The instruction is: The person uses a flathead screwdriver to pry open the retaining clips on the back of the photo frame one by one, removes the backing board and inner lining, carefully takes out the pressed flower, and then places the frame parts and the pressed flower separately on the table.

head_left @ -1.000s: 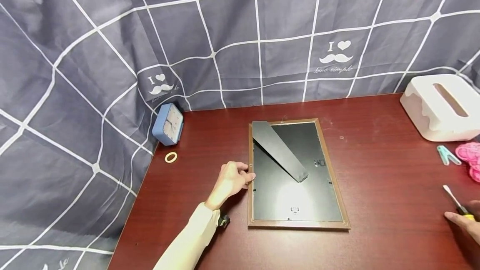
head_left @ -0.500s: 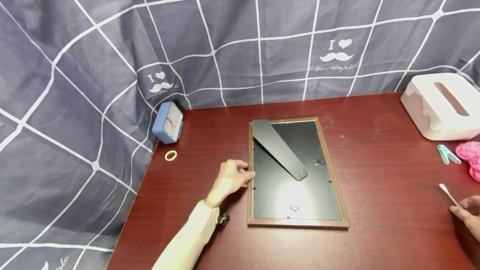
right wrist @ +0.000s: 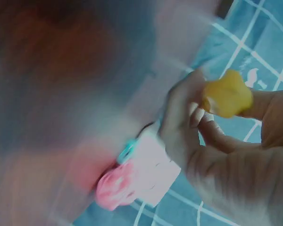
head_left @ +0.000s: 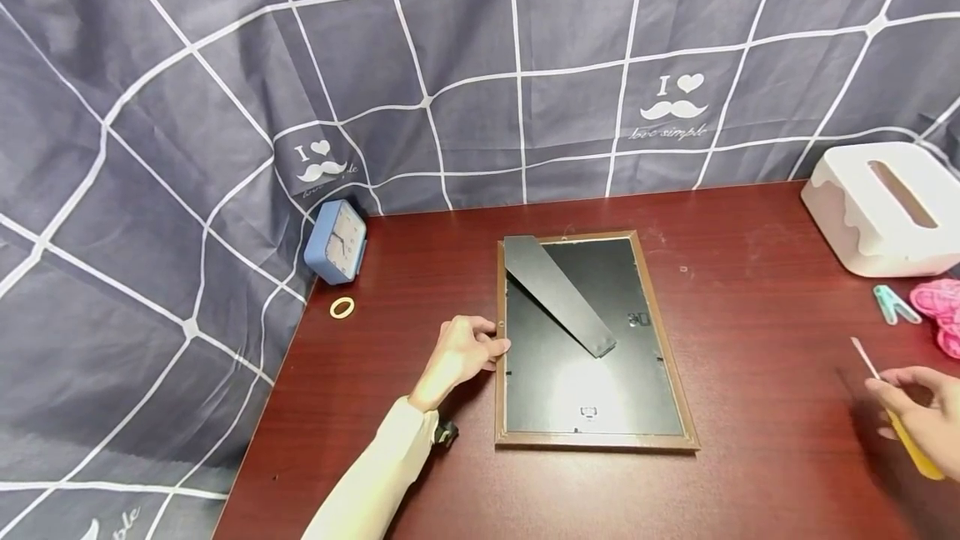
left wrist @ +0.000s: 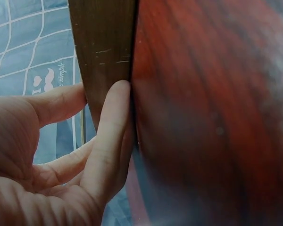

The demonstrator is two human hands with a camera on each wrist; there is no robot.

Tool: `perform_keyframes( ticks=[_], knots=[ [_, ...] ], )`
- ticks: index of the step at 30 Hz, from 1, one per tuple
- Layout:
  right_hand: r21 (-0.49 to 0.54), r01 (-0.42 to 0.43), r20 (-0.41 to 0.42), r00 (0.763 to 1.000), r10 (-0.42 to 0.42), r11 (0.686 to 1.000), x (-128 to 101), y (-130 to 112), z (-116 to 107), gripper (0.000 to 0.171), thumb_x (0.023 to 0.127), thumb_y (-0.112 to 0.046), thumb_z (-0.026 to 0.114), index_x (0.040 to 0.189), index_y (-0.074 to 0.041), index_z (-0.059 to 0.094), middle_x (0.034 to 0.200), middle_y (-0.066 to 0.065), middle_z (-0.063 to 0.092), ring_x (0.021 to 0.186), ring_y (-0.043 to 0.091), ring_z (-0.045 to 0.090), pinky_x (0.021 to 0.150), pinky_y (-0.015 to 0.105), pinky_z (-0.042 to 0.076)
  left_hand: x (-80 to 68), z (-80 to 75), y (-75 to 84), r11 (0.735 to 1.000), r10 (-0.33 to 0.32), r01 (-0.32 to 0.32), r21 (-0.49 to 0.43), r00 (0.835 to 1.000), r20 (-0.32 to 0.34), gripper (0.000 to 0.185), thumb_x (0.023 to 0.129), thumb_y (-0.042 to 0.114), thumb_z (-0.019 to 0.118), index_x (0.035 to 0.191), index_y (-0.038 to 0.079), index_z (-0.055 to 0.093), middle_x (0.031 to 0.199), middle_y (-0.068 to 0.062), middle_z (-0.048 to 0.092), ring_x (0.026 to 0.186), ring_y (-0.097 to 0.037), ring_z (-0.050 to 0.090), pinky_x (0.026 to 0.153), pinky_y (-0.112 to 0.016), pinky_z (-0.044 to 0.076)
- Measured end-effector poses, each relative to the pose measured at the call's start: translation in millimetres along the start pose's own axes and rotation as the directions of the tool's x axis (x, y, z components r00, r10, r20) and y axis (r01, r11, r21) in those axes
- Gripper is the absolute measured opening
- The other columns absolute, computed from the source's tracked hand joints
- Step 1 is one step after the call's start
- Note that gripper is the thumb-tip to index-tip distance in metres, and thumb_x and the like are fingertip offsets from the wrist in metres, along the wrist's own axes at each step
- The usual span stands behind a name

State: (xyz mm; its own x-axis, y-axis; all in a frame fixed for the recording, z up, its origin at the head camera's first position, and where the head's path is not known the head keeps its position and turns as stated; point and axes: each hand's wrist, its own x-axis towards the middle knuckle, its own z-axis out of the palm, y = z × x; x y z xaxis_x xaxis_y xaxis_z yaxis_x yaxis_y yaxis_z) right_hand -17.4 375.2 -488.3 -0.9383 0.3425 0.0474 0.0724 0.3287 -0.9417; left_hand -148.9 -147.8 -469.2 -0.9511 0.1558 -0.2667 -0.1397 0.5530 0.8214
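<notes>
A picture frame (head_left: 596,442) lies face down, showing its black backboard with small metal tabs and a hanger. Its grey stand leg (head_left: 558,294) slants across the back. My left hand (head_left: 462,351) holds the frame's left side; in the left wrist view the thumb touches the upper edge and a finger presses the brown side (left wrist: 106,52). At the far right, my right hand (head_left: 926,411) grips a screwdriver (head_left: 917,448) with a yellow handle, its metal tip pointing up and left above the table. The handle's end (right wrist: 228,94) faces the right wrist camera.
On the left stand a blue alarm clock (head_left: 336,242) and a pale ring (head_left: 342,307). A white tissue box (head_left: 877,215), a teal clothespin (head_left: 896,304) and pink yarn (head_left: 939,307) are at the right. A grey checked cloth (head_left: 570,40) hangs behind the reddish table (head_left: 757,340).
My right hand has lifted the screwdriver off the table and moved slightly left and away from me. My left hand stays at the frame's side.
</notes>
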Motion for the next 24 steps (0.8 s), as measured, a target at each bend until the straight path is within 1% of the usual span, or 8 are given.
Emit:
perform_keyframes(
  ticks=[3, 6, 9, 11, 15, 18, 20, 24],
  knots=[
    [-0.158, -0.035, 0.100, 0.994, 0.051, 0.987, -0.6, -22.3, 6.3, 0.056, 0.112, -0.012, 0.058, 0.085, -0.060, 0.057, 0.068, -0.029, 0.059, 0.049, -0.003, 0.060, 0.039, 0.020, 0.055, -0.4, 0.8, -1.6, 1.000, -0.006, 0.006, -0.006, 1.000, 0.000, 0.047, 0.095, 0.019, 0.083, 0.133, -0.006, 0.071, 0.092, -0.011, 0.083, 0.074, -0.022, 0.084, 0.088, -0.040, 0.072],
    [-0.345, -0.010, 0.185, 0.979, 0.079, 0.938, -3.6, -43.2, 14.8, 0.048, 0.113, -0.025, 0.058, 0.090, -0.066, 0.048, 0.063, -0.023, 0.059, 0.044, 0.003, 0.056, 0.037, 0.022, 0.049, -0.7, 1.0, -2.0, 1.000, -0.012, 0.012, -0.001, 1.000, -0.001, 0.047, 0.095, 0.019, 0.083, 0.133, -0.006, 0.071, 0.091, -0.010, 0.083, 0.074, -0.022, 0.084, 0.090, -0.041, 0.071],
    [-0.436, 0.045, 0.259, 0.963, 0.077, 0.899, -7.1, -60.5, 26.1, 0.025, 0.113, -0.032, 0.059, 0.103, -0.054, 0.059, 0.055, -0.010, 0.053, 0.041, 0.006, 0.046, 0.036, 0.028, 0.038, -0.1, 0.8, -1.3, 1.000, -0.017, 0.017, 0.002, 1.000, 0.002, 0.047, 0.095, 0.020, 0.083, 0.133, -0.006, 0.071, 0.091, -0.010, 0.084, 0.075, -0.022, 0.084, 0.092, -0.043, 0.071],
    [-0.437, 0.073, 0.296, 0.953, 0.066, 0.897, -8.3, -70.7, 36.6, 0.008, 0.113, -0.030, 0.061, 0.114, -0.034, 0.068, 0.052, -0.007, 0.049, 0.040, 0.006, 0.041, 0.035, 0.031, 0.034, 0.4, 0.4, -0.4, 1.000, -0.017, 0.017, 0.007, 1.000, 0.004, 0.048, 0.095, 0.020, 0.083, 0.134, -0.006, 0.071, 0.091, -0.010, 0.084, 0.075, -0.022, 0.084, 0.094, -0.043, 0.071],
    [-0.459, 0.123, 0.327, 0.944, 0.039, 0.880, -6.6, -90.0, 61.4, 0.032, 0.110, -0.031, 0.065, 0.123, -0.002, 0.070, 0.055, -0.009, 0.045, 0.043, 0.005, 0.039, 0.036, 0.031, 0.032, 1.9, -0.9, 1.4, 1.000, -0.015, 0.015, 0.013, 1.000, 0.004, 0.048, 0.095, 0.020, 0.084, 0.133, -0.006, 0.071, 0.091, -0.010, 0.084, 0.074, -0.021, 0.084, 0.095, -0.044, 0.070],
    [-0.440, 0.158, 0.349, 0.937, 0.006, 0.884, -3.5, -98.2, 80.2, 0.030, 0.107, -0.028, 0.069, 0.119, -0.001, 0.073, 0.061, -0.008, 0.057, 0.049, 0.005, 0.048, 0.041, 0.028, 0.038, 3.3, -1.6, 2.3, 1.000, -0.012, 0.012, 0.013, 1.000, 0.007, 0.048, 0.095, 0.020, 0.084, 0.134, -0.006, 0.071, 0.092, -0.010, 0.084, 0.075, -0.022, 0.084, 0.094, -0.043, 0.070],
    [-0.384, 0.179, 0.384, 0.923, -0.020, 0.906, -1.7, -102.6, 92.8, 0.026, 0.107, -0.025, 0.070, 0.119, -0.002, 0.073, 0.065, -0.007, 0.060, 0.051, 0.006, 0.053, 0.043, 0.027, 0.043, 3.9, -2.2, 3.0, 1.000, -0.013, 0.013, 0.010, 1.000, 0.015, 0.048, 0.095, 0.020, 0.083, 0.134, -0.006, 0.071, 0.093, -0.011, 0.084, 0.075, -0.022, 0.084, 0.092, -0.042, 0.071],
    [-0.286, 0.228, 0.483, 0.873, -0.066, 0.931, -1.8, -115.9, 122.2, 0.017, 0.107, -0.021, 0.071, 0.118, -0.008, 0.073, 0.075, -0.003, 0.067, 0.058, 0.007, 0.061, 0.050, 0.025, 0.049, 4.8, -4.5, 3.7, 1.000, -0.020, 0.020, 0.007, 0.999, 0.029, 0.048, 0.096, 0.019, 0.083, 0.135, -0.006, 0.070, 0.093, -0.012, 0.084, 0.076, -0.022, 0.084, 0.087, -0.039, 0.072]
  ],
)
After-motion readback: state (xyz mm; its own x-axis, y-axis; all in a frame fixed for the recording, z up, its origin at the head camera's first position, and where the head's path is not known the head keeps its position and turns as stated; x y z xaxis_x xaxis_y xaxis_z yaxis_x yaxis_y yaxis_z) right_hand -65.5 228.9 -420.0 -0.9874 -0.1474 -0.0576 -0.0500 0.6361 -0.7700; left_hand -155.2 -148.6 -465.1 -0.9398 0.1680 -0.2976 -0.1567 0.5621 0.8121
